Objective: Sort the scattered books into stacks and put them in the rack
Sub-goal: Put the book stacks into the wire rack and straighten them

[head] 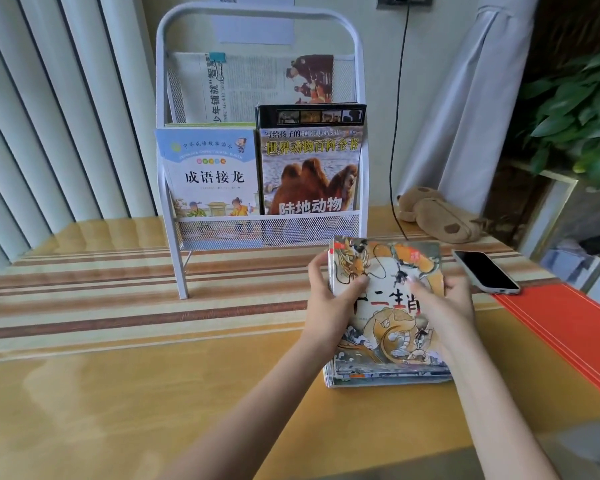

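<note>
Books (388, 327) in a thin-spined stack lie flat on the wooden table (118, 393), just in front of the white rack (257, 223) and a little to its right; the top cover shows a golden dragon over waves. The left hand (329, 299) wraps the stack's left edge, thumb over the cover and fingers curled down the side, while the right hand (444, 303) holds the right edge with its thumb laid across the cover. Both hands therefore hold the stack, one on each side, near its far half.

These look like slim paperback picture books with glossy covers, so the pile is probably moderate in weight but loose: the layers would likely slide against each other and fan out if lifted by one edge. The near end already shows slightly uneven edges. A grip on both long sides, squeezing inward with fingers underneath, seems the safest hold, and squaring the pile first would help.

The rack's front pocket already holds a pale blue book (210, 171) on the left and a camel-cover book (310, 164) on the right, with a newspaper (250, 88) in the back tier. A phone (485, 271) and a brown plush toy (437, 213) lie to the right, well apart from the hands.
</note>
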